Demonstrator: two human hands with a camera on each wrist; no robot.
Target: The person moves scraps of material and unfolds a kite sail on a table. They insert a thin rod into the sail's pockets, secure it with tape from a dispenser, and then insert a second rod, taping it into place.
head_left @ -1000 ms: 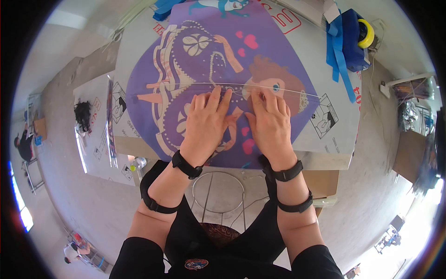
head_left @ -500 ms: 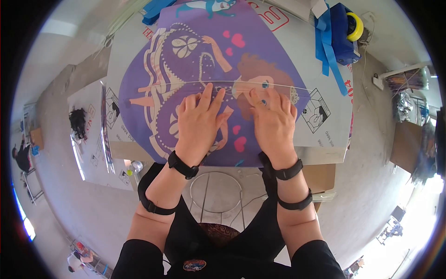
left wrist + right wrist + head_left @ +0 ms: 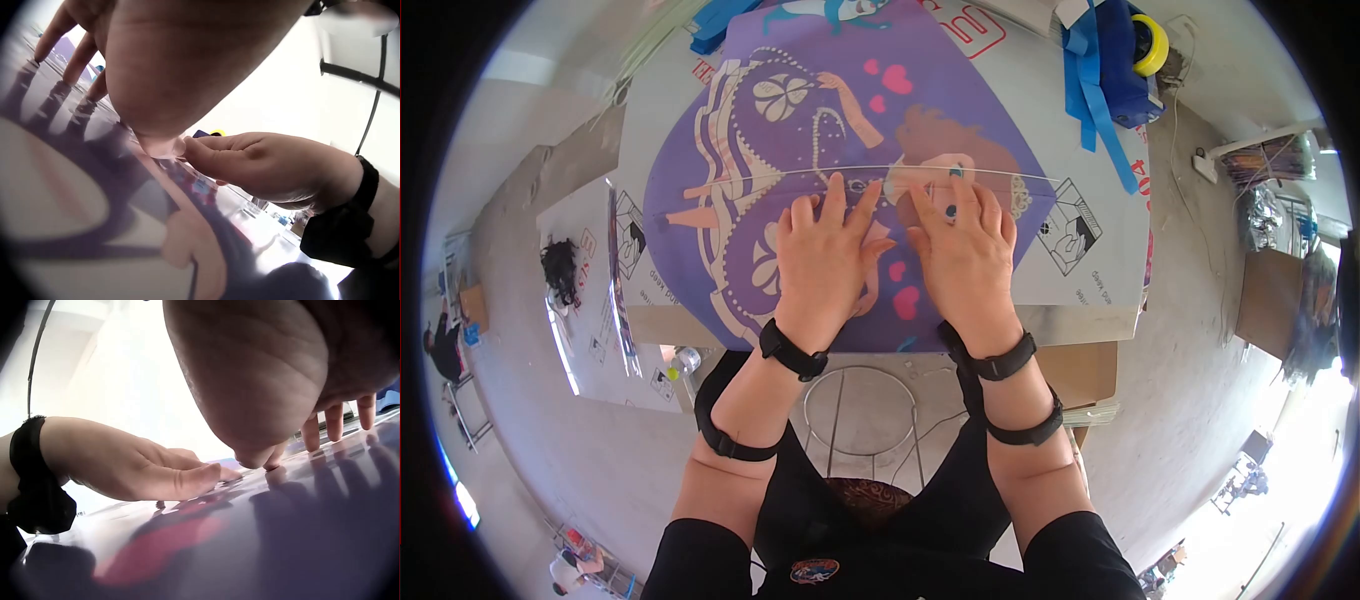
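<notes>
A purple printed sheet point(image 3: 820, 130) with a cartoon princess lies across the table, a thin pale rod or cord point(image 3: 920, 169) running over it from side to side. My left hand point(image 3: 825, 262) rests with spread fingers on the sheet, fingertips just below that line. Beside it, my right hand point(image 3: 968, 262) touches the princess's face area with its fingers extended. A small gap separates the hands. In the right wrist view, several fingertips of the right hand point(image 3: 334, 422) touch the glossy sheet. The left wrist view shows the left hand's fingers point(image 3: 78, 59) pressing on it too.
A blue tape dispenser point(image 3: 1122, 70) with a yellow roll and blue strips point(image 3: 1090, 100) stands at the back right. A side table point(image 3: 575, 330) at the left bears a black tangle point(image 3: 560, 270). Below the table's front edge is a round metal stool frame point(image 3: 860, 372).
Both hands and the sheet appear shifted slightly left in the head view, as does the whole table. The right hand's fingers, more bent earlier, now lie straighter on the sheet.
</notes>
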